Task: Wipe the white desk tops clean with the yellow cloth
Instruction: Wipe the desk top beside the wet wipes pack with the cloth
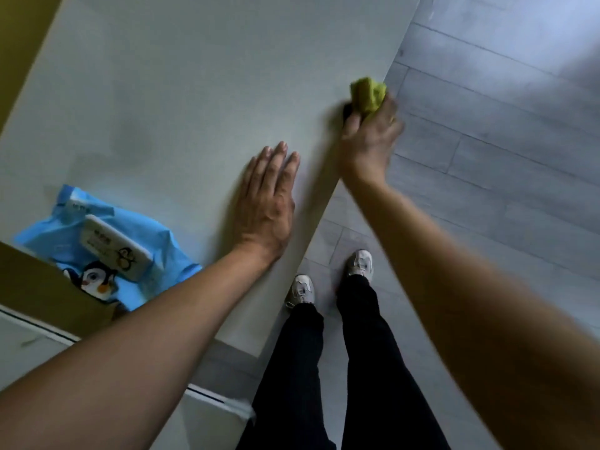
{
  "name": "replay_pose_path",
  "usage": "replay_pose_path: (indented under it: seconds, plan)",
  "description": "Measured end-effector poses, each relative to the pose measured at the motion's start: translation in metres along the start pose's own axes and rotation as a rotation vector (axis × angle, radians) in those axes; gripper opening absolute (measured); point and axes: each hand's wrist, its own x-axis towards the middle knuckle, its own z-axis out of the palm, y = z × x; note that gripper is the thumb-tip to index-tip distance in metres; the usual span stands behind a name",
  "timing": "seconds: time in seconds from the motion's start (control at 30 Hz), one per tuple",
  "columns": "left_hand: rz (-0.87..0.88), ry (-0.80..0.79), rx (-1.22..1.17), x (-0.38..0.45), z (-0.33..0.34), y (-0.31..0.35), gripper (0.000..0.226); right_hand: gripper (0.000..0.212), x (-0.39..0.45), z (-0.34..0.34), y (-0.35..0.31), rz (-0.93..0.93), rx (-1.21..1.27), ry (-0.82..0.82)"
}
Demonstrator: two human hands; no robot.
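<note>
Head view. Yellow cloth (368, 94): bunched at the right edge of the white desk top (181, 92), part of it overhanging the floor. Right hand (370, 138): fingers curled round it. Left hand (268, 203): flat near the same edge, fingers straight and close together. Blue wipes pack (107, 241): near left corner. We judge a stroke past the edge could drop the cloth.
</note>
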Motion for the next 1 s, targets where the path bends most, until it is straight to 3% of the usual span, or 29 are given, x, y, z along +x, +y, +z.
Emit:
replay_pose_path:
  seconds: [0.1, 0.2, 0.4, 0.57, 0.67, 0.9, 1.0]
  plan:
    - [-0.001, -0.005, 0.001, -0.042, -0.005, -0.003, 0.056, 0.059, 0.029, -0.003, -0.015, 0.004, -0.062, 0.032]
    - [-0.002, 0.016, -0.021, -0.061, -0.008, -0.01, 0.056, 0.059, 0.007, 0.004, -0.007, -0.009, -0.085, 0.068]
    - [0.038, 0.074, -0.078, -0.06, -0.003, -0.018, 0.05, 0.069, -0.161, 0.024, 0.056, -0.057, 0.042, 0.0]
    - [0.037, 0.029, -0.092, -0.062, -0.007, -0.021, 0.05, 0.077, -0.277, 0.027, 0.089, 0.03, 0.074, -0.144]
    - [0.037, 0.003, -0.096, -0.061, -0.007, -0.023, 0.05, 0.075, -0.261, 0.025, 0.083, 0.038, 0.117, -0.135]
    - [0.01, -0.101, -0.049, -0.059, -0.013, -0.021, 0.056, 0.065, -0.115, 0.016, 0.04, 0.022, 0.118, -0.045]
    - [0.014, -0.192, -0.015, -0.055, -0.019, -0.024, 0.059, 0.065, -0.117, 0.018, 0.042, 0.012, 0.106, -0.04]
